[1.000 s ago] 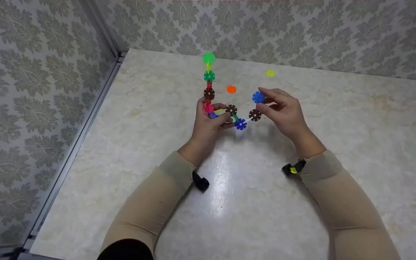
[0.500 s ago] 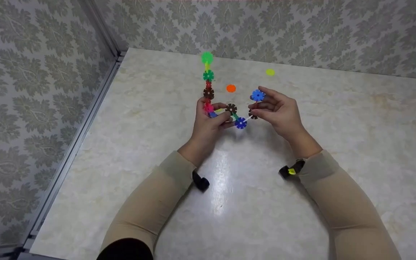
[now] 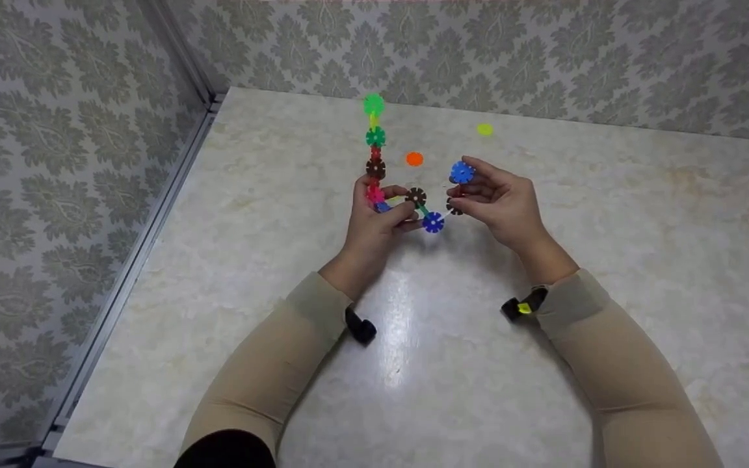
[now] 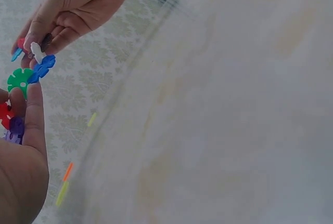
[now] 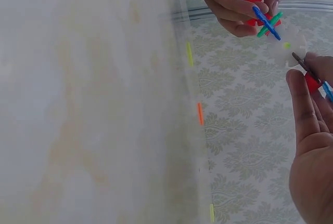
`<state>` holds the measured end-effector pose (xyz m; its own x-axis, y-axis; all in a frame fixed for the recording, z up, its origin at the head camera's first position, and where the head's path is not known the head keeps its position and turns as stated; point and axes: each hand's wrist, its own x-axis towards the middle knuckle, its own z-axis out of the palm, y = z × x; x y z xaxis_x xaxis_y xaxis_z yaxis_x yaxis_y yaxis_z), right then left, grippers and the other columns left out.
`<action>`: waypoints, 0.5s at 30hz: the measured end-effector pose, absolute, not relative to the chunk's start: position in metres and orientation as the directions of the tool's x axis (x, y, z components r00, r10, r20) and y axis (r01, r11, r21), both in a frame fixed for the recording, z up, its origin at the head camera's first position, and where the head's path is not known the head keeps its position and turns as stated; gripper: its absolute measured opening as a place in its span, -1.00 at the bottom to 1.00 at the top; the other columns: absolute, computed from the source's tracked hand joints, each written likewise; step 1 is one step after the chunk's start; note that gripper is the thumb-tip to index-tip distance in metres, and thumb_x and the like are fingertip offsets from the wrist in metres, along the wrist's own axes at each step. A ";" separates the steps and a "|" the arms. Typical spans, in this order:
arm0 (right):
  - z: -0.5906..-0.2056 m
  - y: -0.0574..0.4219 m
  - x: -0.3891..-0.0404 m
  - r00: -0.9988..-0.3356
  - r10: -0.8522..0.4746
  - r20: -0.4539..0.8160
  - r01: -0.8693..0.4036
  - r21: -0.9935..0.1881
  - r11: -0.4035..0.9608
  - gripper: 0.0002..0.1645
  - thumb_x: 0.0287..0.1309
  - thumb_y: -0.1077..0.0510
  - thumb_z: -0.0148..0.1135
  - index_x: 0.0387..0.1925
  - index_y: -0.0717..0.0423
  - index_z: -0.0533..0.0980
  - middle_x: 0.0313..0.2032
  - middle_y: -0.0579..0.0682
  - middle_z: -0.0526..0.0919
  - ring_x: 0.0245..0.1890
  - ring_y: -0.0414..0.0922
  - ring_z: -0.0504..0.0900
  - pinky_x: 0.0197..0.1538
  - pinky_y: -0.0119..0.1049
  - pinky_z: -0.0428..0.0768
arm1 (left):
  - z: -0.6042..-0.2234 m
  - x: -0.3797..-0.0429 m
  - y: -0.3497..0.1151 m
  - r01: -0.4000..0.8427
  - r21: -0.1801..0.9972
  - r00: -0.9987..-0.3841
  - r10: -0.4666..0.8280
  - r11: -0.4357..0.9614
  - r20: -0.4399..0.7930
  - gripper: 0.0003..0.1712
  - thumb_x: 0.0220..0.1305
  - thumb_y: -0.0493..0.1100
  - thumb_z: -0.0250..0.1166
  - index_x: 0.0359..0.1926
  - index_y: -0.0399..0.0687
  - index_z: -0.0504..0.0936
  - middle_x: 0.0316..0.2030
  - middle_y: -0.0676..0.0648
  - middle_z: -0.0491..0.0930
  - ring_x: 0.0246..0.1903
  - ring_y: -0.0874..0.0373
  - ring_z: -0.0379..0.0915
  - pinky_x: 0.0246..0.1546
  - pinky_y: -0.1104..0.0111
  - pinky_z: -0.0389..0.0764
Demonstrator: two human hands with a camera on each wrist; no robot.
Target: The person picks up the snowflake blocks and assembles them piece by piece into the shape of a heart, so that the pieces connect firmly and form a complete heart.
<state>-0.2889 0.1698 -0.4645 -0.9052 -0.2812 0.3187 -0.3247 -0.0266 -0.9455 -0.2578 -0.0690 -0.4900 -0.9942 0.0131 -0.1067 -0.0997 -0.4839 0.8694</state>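
Beneath a leaf-patterned wall (image 3: pixel 407 45) along the top of the frame, a pale marbled table (image 3: pixel 452 364) bears a loose orange disc (image 3: pixel 415 159) and a yellow disc (image 3: pixel 485 130) at upper centre, apart from the hands. At the centre, the left hand (image 3: pixel 381 224) curls its fingers round the middle of a chain of notched discs (image 3: pixel 433 223), seemingly to steady both its stretches. Right of centre, the right hand (image 3: pixel 508 201) pinches a brown disc (image 3: pixel 454 207) between thumb and fingers, probably to control the chain's end, where a light-blue disc (image 3: pixel 462 172) sits by the fingertips.
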 end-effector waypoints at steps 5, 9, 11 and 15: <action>-0.465 0.170 -0.288 -0.903 -0.281 0.324 -0.330 -0.943 -0.027 -0.21 0.25 0.59 0.50 0.49 0.25 0.60 -0.04 -0.10 0.92 -0.07 -0.19 0.94 -0.03 -0.25 0.92 | -0.490 -0.258 -0.069 -0.105 0.864 -0.994 0.018 -0.492 -0.110 -0.13 0.43 -0.50 0.40 0.48 0.19 0.18 0.10 -0.04 0.55 -0.26 0.05 0.72 -0.08 0.16 0.95; -0.464 0.170 -0.287 -0.906 -0.275 0.322 -0.334 -0.942 -0.003 -0.22 0.24 0.58 0.51 0.48 0.23 0.62 -0.05 -0.10 0.93 -0.08 -0.20 0.94 -0.03 -0.25 0.92 | -0.490 -0.258 -0.069 -0.109 0.870 -0.993 0.018 -0.481 -0.115 -0.14 0.43 -0.49 0.41 0.48 0.19 0.18 0.10 -0.05 0.56 -0.26 0.06 0.72 -0.08 0.16 0.95; -0.464 0.170 -0.287 -0.909 -0.271 0.317 -0.330 -0.944 0.006 -0.23 0.23 0.58 0.52 0.46 0.24 0.63 -0.07 -0.10 0.94 -0.10 -0.20 0.94 -0.03 -0.25 0.92 | -0.489 -0.258 -0.069 -0.110 0.873 -0.993 0.017 -0.474 -0.115 -0.14 0.43 -0.49 0.41 0.48 0.19 0.18 0.11 -0.06 0.56 -0.25 0.05 0.72 -0.08 0.15 0.95; -0.463 0.170 -0.286 -0.913 -0.270 0.306 -0.324 -0.946 0.021 -0.25 0.22 0.56 0.54 0.44 0.24 0.65 -0.12 -0.13 0.94 -0.12 -0.20 0.95 -0.04 -0.26 0.92 | -0.490 -0.258 -0.069 -0.114 0.878 -0.993 0.020 -0.465 -0.118 -0.13 0.43 -0.49 0.41 0.49 0.16 0.16 0.12 -0.06 0.56 -0.25 0.05 0.72 -0.08 0.13 0.95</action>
